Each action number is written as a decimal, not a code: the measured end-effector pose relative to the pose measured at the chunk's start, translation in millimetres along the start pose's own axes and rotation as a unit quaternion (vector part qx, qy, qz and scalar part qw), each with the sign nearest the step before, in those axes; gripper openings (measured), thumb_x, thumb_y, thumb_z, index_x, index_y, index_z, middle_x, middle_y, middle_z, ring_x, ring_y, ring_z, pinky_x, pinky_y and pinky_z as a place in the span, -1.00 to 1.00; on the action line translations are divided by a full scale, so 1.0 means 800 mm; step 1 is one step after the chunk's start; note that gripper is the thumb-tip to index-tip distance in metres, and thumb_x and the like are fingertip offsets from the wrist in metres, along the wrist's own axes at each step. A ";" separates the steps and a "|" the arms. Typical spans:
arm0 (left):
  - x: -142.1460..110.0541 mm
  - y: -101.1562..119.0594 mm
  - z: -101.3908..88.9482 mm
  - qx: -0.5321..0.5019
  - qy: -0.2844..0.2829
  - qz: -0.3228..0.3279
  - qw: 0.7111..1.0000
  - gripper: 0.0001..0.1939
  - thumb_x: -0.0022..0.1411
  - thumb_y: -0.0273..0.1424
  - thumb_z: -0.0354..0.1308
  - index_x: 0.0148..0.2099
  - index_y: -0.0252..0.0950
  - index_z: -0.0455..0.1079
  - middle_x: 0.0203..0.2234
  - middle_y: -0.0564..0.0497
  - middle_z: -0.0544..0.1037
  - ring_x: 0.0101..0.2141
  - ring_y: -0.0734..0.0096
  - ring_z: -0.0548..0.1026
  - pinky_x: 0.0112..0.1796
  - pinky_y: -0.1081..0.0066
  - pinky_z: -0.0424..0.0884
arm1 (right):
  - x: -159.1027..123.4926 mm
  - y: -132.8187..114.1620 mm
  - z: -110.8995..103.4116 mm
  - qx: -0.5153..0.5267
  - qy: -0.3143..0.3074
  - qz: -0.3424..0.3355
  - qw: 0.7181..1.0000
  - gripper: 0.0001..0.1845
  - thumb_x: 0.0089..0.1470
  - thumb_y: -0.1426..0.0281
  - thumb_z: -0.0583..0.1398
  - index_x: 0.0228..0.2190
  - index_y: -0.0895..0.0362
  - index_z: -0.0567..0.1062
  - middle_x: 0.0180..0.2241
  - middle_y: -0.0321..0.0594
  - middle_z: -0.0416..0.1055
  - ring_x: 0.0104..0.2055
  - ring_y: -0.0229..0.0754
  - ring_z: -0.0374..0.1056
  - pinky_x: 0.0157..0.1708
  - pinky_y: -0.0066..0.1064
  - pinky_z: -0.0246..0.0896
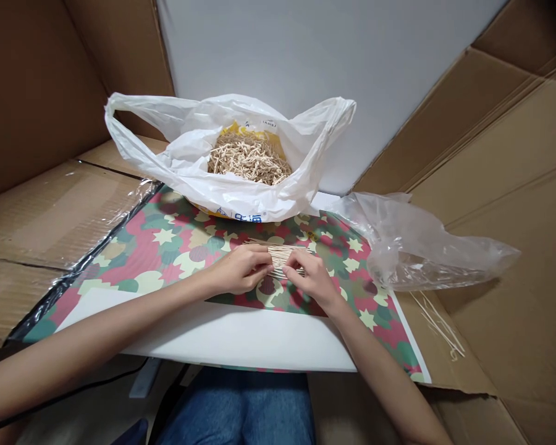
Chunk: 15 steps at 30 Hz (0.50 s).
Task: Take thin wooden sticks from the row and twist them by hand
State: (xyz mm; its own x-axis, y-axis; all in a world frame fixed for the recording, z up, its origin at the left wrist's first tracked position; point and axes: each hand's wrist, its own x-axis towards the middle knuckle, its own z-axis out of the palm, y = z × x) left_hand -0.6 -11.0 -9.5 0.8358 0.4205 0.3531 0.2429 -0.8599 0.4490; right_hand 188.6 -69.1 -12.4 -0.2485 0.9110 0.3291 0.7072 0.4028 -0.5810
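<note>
Thin, pale wooden sticks (280,254) lie side by side in a loose bundle on the patterned sheet, running left to right. My left hand (245,268) is curled over their left part, thumb and fingertips pinched together on them. From the other side, my right hand (311,276) pinches the sticks between thumb and bent fingers. A small gap separates the two hands, and the sticks show in it. Beyond them stands an open white plastic bag (185,162) with many short pale sticks (250,159) heaped inside.
A camouflage-patterned sheet (141,247) covers the work surface, with a white strip (241,337) along its near edge. At the right lies a clear plastic bag (426,253); a few loose sticks (438,324) rest on cardboard below it. Cardboard walls (505,204) flank both sides.
</note>
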 end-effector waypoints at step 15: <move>-0.002 -0.006 -0.008 -0.282 -0.163 -0.111 0.939 -0.71 0.22 -0.30 -0.04 -0.42 -0.39 0.34 -0.59 0.06 0.38 -0.56 0.55 0.26 -0.52 0.56 0.17 | 0.007 0.013 -0.016 0.092 -0.184 0.018 0.978 -0.66 0.00 0.19 0.19 -0.22 0.07 0.24 -0.27 -0.26 0.24 -0.24 -0.21 0.23 -0.28 -0.39 0.17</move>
State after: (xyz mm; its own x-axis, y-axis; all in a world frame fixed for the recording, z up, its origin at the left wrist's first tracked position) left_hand -6.4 -5.2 -6.8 0.9236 0.3823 -0.0293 0.2071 -0.4331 0.8772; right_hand 203.1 -61.4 -7.0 -0.4711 0.8814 0.0349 0.5970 0.3478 -0.7229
